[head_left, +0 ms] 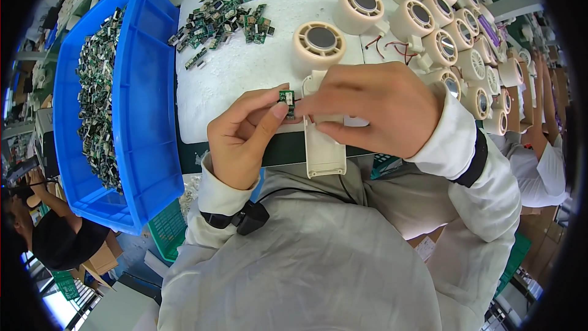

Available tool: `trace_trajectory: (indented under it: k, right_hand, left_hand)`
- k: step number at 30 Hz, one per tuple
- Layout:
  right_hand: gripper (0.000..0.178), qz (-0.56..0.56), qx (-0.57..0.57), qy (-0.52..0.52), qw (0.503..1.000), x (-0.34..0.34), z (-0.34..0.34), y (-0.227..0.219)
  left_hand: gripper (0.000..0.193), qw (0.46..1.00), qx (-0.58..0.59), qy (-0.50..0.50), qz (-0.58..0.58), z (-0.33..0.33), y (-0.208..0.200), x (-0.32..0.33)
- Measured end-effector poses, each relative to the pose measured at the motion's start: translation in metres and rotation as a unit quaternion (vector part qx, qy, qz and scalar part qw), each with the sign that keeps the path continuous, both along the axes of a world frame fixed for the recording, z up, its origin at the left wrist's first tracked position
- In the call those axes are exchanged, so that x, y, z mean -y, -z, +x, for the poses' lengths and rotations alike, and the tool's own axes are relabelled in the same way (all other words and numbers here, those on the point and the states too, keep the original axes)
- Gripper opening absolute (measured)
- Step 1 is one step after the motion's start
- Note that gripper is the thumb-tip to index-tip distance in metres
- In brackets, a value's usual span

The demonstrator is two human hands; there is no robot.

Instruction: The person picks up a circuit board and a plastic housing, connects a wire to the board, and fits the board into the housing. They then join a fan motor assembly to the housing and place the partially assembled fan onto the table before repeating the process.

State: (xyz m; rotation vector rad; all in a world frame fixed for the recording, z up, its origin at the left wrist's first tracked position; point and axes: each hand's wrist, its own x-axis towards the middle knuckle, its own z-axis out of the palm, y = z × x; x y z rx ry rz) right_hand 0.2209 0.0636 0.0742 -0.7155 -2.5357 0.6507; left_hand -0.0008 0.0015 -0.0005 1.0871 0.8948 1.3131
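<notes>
My left hand [242, 129] pinches a small green circuit board [286, 100] between thumb and fingers, just left of a cream plastic handle shell [326, 154]. The shell lies lengthwise toward me, its near end past the table edge. My right hand [380, 107] reaches across the upper part of the shell, its fingers bent together by the board's right side. Those fingertips are slightly blurred, and what they hold is hidden. A bit of wire shows near them. Just beyond sits a round cream fan head [318, 46] with a dark disc; my right hand hides whether it joins the shell.
A blue bin [144, 104] full of circuit boards stands at left. A loose pile of boards [223, 21] lies on the white foam sheet [263, 67]. Several cream fan heads [411, 19] with red and black wires crowd the right. Other people work at both sides.
</notes>
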Motion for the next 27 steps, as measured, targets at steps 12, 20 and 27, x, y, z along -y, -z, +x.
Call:
trace_trajectory:
  k: [12,20,27]
  right_hand:
    - [0.023,0.273,0.024,-0.062,0.960,0.002,-0.004,0.017]
    - [0.013,0.008,-0.097,0.106,0.990,0.009,-0.014,0.016]
    - [0.012,-0.090,-0.104,0.161,0.977,0.011,-0.017,0.014]
  left_hand:
    - [0.025,0.999,0.018,-0.009,-0.050,0.001,-0.001,0.002]
    - [0.026,0.998,0.025,-0.017,-0.053,0.001,-0.003,0.003]
    - [0.027,0.999,0.017,-0.011,-0.040,0.003,-0.005,0.002]
